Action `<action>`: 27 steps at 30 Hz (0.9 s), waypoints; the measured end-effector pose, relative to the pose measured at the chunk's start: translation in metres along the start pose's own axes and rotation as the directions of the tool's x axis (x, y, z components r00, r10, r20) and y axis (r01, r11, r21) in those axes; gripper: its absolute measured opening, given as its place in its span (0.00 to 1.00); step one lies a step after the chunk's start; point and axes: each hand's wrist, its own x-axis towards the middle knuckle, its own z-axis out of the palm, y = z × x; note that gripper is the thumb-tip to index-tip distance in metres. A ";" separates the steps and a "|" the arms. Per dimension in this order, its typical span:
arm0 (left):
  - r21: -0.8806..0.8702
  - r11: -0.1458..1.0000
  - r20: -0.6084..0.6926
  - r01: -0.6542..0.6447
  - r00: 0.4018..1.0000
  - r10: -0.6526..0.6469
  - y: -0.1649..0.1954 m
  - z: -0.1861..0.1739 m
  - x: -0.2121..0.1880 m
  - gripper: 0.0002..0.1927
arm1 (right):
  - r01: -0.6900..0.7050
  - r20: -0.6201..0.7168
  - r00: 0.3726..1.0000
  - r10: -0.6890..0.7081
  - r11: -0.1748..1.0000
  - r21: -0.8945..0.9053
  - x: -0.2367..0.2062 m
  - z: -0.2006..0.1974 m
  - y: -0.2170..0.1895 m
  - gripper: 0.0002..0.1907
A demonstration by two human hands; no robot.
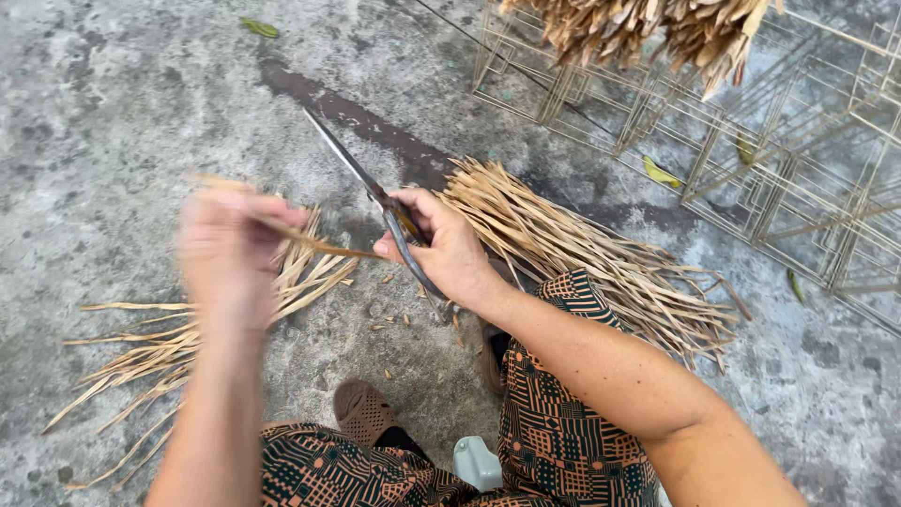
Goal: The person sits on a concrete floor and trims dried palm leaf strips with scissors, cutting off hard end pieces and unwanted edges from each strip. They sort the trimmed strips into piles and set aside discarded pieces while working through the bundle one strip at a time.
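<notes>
Scissors (375,192) sit clamped in our right hand (441,246), blades together, pointing away over the concrete floor (113,94). Our blurred left hand (230,249) pinches a dry leaf strip (324,248), its tip reaching the scissors, between two strip piles (582,253).

Two hands show: the left hand (230,249), blurred, and the right hand (449,246). There is one pair of scissors (375,192). Three heaps of dried leaf strips lie about: one on the left (169,357), one on the right (582,253), and one at the top, on the frames (648,28); the strips in each are too many to count. One single strip (319,246) is apart from them. One brown sandal (364,411) shows clearly. Three green leaves (259,27) (660,173) (795,284) lie around. The wire frames (798,178) overlap, so their number cannot be told.
</notes>
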 end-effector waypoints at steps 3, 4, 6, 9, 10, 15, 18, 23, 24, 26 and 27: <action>0.103 0.981 -0.143 -0.163 0.974 0.177 0.052 -0.061 0.006 0.10 | 0.012 -0.040 0.999 -0.013 1.000 -0.003 0.004 -0.011 -0.008 0.27; 0.145 0.971 -0.230 -0.189 0.948 0.219 0.066 -0.081 0.007 0.12 | 0.005 -0.077 0.997 -0.001 0.999 0.051 0.006 -0.015 -0.011 0.27; 0.376 0.910 -0.264 -0.174 0.921 0.285 0.064 -0.111 0.004 0.11 | -0.035 -0.117 0.992 0.050 0.991 0.127 0.007 -0.022 -0.018 0.24; 0.697 0.711 -0.284 -0.093 0.875 0.392 0.074 -0.162 0.007 0.10 | -0.078 -0.088 0.991 0.098 0.975 0.208 0.014 -0.025 -0.029 0.20; 0.780 0.622 -0.274 -0.060 0.862 0.427 0.078 -0.179 0.006 0.10 | -0.092 -0.063 0.992 0.108 0.972 0.215 0.016 -0.024 -0.033 0.19; 0.993 -0.029 0.119 -0.117 0.929 0.352 -0.013 -0.225 0.007 0.11 | -0.143 -0.034 0.988 0.153 0.970 0.195 0.035 -0.003 -0.039 0.18; 0.998 0.035 0.050 -0.054 0.992 0.118 -0.094 -0.239 0.012 0.02 | -0.179 -0.025 0.983 0.183 0.977 0.118 0.047 0.010 -0.032 0.18; 0.998 0.044 0.053 -0.044 0.974 -0.222 -0.209 -0.252 0.026 0.08 | -0.284 -0.079 0.956 0.283 0.959 -0.011 0.070 0.019 -0.011 0.20; 0.997 0.001 0.081 -0.083 0.968 -0.238 -0.223 -0.253 0.031 0.11 | -0.298 -0.085 0.951 0.296 0.954 -0.015 0.075 0.020 -0.008 0.20; 0.993 -0.072 0.065 -0.089 0.958 -0.279 -0.242 -0.251 0.038 0.19 | -0.314 -0.097 0.946 0.310 0.949 -0.025 0.084 0.021 -0.001 0.21; 0.993 -0.104 0.026 -0.059 0.956 -0.294 -0.250 -0.251 0.046 0.26 | -0.326 -0.095 0.942 0.322 0.945 -0.024 0.089 0.021 0.001 0.21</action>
